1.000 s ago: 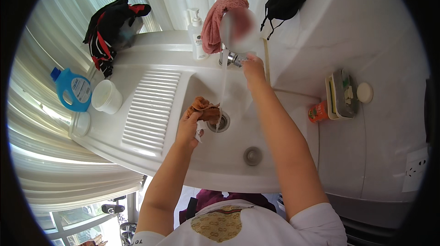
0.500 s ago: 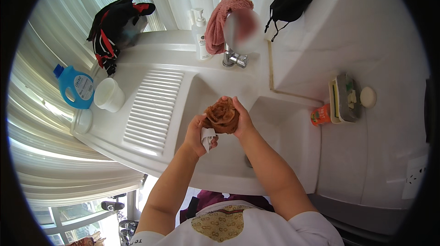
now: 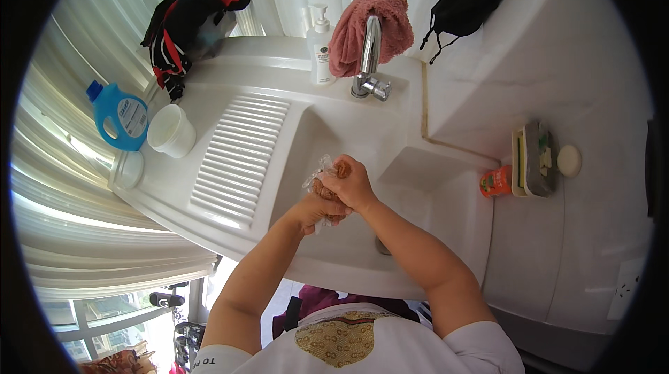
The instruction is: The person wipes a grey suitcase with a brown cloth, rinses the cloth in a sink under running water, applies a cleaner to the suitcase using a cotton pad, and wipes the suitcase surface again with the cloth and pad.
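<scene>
Over the basin of the white sink (image 3: 334,127), my two hands are closed tightly around a crumpled brown cloth (image 3: 325,191). My left hand (image 3: 319,212) grips its lower end, with the fingers wrapped round it. Just above and to the right, my right hand (image 3: 354,183) clenches the upper part, and a bit of brown shows by its fingers. Shiny, see-through crinkled material (image 3: 323,164) sticks out beside the cloth; I cannot make out what it is. Most of the cloth is hidden in my hands.
A ribbed washboard (image 3: 240,158) is left of the basin. A chrome faucet (image 3: 369,60), draped with a pink towel (image 3: 345,41), stands behind beside a pump bottle (image 3: 320,50). Far left are a blue detergent bottle (image 3: 122,120) and white tub (image 3: 171,131). An orange container (image 3: 495,182) sits right.
The brown cloth was held loosely bunched between both hands; now it is squeezed narrow in closed fists. The white piece at my left hand is out of sight. The whole view has shifted slightly.
</scene>
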Available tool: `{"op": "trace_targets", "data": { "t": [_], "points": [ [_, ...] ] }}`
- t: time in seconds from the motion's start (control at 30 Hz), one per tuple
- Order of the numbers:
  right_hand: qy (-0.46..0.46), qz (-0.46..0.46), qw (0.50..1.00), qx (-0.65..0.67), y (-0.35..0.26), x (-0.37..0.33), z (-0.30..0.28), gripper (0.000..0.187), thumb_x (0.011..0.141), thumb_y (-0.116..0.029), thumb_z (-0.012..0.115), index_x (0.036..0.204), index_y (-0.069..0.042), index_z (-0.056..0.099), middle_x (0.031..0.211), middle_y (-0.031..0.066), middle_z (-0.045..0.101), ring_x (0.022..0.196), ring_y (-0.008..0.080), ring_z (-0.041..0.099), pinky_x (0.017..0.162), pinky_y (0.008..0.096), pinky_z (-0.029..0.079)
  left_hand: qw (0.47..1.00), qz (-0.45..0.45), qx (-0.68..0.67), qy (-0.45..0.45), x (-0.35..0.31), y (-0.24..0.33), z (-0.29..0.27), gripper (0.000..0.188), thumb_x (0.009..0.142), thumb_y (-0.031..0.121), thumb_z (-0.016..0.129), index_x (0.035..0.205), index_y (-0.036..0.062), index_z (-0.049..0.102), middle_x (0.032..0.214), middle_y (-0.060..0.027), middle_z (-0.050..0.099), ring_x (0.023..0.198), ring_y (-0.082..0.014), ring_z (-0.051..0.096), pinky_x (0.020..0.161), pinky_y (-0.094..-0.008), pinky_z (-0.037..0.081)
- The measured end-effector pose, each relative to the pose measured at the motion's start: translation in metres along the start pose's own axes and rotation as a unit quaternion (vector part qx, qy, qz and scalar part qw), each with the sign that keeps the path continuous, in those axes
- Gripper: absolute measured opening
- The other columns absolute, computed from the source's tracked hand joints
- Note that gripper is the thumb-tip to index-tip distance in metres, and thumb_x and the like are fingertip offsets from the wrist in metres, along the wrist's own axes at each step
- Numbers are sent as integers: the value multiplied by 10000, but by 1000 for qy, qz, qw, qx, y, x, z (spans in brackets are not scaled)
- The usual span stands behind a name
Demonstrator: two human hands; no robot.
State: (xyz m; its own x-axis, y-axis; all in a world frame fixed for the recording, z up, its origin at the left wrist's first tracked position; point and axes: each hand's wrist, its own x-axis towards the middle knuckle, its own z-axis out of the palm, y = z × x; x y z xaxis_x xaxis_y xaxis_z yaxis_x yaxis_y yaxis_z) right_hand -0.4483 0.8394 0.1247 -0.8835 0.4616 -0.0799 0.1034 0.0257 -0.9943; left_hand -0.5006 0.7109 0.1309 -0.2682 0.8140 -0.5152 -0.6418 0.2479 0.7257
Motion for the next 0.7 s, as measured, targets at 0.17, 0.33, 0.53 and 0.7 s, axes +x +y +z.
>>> {"op": "trace_targets", "data": {
  "t": [0.17,0.33,0.53,0.7],
  "points": [
    [5,6,997,-74,6,-1,-2,163,740,-105,661,788,-34,523,681,5,525,626,106,462,569,281,425,994,-9,22,108,1,1,24,512,690,-69,722,1127,79,500,862,-37,600,693,-140,586,521,-267,448],
    [-34,35,988,-145,16,6,-9,234,743,-142,694,915,-44,570,793,22,536,724,125,493,664,300,459,981,-25,88,171,6,5,37,731,644,-76,649,1245,122,283,798,-34,538,579,-124,504,458,-266,391],
    [-117,-77,990,25,-30,24,-49,737,814,-255,716,1446,-115,363,1341,152,466,1190,209,486,972,338,419,992,3,114,59,-7,59,28,625,572,-24,643,1154,54,431,816,-77,562,567,-144,511,451,-266,387],
    [-244,-25,958,147,-78,15,-44,556,873,-153,646,1394,-86,464,1328,167,535,1190,226,538,977,359,441,995,0,-17,100,-18,75,48,326,684,-111,650,954,65,601,802,-79,607,649,-158,582,472,-241,431]
  ]
}}
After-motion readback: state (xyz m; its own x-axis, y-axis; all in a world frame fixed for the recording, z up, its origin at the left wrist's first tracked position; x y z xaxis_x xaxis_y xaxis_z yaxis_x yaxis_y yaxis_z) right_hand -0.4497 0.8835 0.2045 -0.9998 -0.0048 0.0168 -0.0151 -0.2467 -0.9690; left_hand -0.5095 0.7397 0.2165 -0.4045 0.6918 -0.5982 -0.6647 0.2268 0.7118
